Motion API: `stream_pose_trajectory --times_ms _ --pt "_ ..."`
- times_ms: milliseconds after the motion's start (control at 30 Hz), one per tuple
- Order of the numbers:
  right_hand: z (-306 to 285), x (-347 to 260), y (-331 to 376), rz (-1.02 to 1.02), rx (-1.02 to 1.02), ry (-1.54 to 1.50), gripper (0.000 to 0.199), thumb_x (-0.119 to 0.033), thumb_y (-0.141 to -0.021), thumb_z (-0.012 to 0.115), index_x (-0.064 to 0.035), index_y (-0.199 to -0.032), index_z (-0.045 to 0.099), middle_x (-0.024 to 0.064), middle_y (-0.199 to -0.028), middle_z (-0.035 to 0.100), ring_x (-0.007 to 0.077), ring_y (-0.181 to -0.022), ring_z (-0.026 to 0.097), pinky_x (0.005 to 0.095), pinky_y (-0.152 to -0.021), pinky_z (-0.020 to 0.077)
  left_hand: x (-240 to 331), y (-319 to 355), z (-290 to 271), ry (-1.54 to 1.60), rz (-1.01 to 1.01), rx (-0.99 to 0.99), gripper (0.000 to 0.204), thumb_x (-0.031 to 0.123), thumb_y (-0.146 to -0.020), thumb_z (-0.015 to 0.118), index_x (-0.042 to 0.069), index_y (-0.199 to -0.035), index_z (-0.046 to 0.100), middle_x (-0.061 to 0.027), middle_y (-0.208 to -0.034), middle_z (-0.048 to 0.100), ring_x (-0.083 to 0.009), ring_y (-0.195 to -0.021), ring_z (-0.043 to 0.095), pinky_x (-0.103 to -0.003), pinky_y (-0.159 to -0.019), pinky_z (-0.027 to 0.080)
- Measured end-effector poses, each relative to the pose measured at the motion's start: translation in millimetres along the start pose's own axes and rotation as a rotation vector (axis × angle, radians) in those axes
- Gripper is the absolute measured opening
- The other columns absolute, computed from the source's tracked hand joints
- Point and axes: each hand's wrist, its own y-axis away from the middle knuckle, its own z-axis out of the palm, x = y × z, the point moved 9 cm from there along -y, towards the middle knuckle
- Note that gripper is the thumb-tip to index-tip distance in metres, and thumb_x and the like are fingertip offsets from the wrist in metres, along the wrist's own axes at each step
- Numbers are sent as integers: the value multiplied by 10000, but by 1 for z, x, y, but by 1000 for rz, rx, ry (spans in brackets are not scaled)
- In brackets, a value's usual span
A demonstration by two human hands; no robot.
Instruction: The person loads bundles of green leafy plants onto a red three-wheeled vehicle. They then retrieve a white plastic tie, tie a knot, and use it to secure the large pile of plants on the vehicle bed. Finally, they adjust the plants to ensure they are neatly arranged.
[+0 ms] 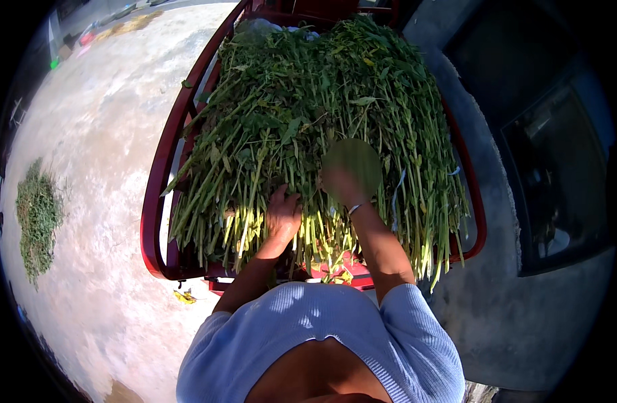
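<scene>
A thick heap of cut green leafy stalks (pixel 322 87) fills the bed of a red cart (pixel 152 221) in front of me. The pale cut ends point toward me and the leafy tops lie away. My left hand (pixel 283 216) rests on the stalks near their cut ends, left of the middle. Its thumb and forefinger are apart, while the other fingers are partly lost among the stems. My right hand (pixel 349 187) reaches farther into the heap, just right of the middle. A round blurred patch covers its fingers. A light band circles the right wrist.
A small pile of greens (pixel 36 218) lies on the pale concrete floor (pixel 100 161) at the left. Yellow leaves (pixel 185 296) lie beside the cart's near left corner. A dark framed panel (pixel 557 174) stands on the right. Pale strips (pixel 397 201) hang among the stalks.
</scene>
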Motion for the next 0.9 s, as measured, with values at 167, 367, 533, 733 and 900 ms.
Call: stream_pose_trajectory --times_ms 167,367,533,733,900 --pt "23 -14 24 172 -111 -582 315 -99 -811 608 15 -1079 488 125 -832 614 166 -691 609 318 -507 469 7 -20 -48 254 0 187 192 86 -731 613 5 -905 608 -190 -999 578 -348 -904 560 -422 -753 471" --pt "31 10 44 -85 -16 181 568 -334 -837 620 34 -1233 445 187 -981 619 229 -872 617 297 -605 499 -21 -2 67 1409 -768 -513 344 296 -954 473 -6 -1106 534 -94 -990 604 -158 -896 597 -308 -710 522" --pt "22 -2 40 183 -151 20 470 -382 -837 627 22 -1062 538 116 -885 632 174 -763 611 296 -592 497 -5 -8 61 1665 -895 -571 337 279 -942 494 -10 -1111 521 -104 -1011 598 -162 -914 596 -318 -698 536" --pt "36 -3 31 422 -143 -907 215 -268 -894 563 -68 -819 591 29 -728 618 147 -602 588 276 -508 455 8 0 75 2240 -1069 -822 287 244 -943 495 37 -1137 538 -57 -887 594 -123 -721 569 -217 -521 458" --pt "13 -7 31 247 -9 -561 173 -230 -865 603 -81 -779 578 11 -668 580 131 -556 548 243 -462 416 -10 -3 52 1884 -1026 -488 409 325 -941 479 60 -1252 459 -142 -1080 556 -266 -914 608 -383 -720 551"
